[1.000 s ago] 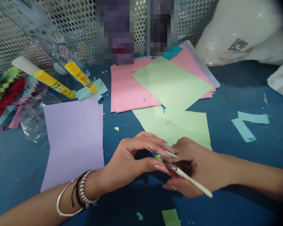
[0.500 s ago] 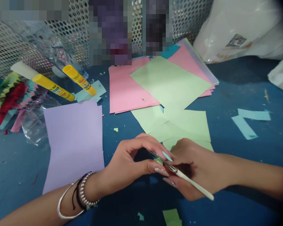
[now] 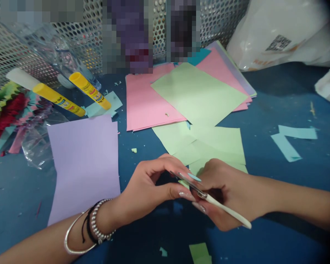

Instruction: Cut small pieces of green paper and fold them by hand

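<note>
Scissors (image 3: pixel 212 200), one pair: right hand (image 3: pixel 231 192) clasping handle; left hand (image 3: pixel 150 187) pinching one green scrap (image 3: pixel 184 183); two glue sticks (image 3: pixel 58 99) lying apart.

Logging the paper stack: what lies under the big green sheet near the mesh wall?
Pink sheets lie under the green sheet; a teal corner pokes out at its far side. How many sheets it covers cannot be seen.

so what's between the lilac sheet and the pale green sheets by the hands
Only blue tabletop with one tiny green paper scrap lying on it, seen in the head view.
</note>
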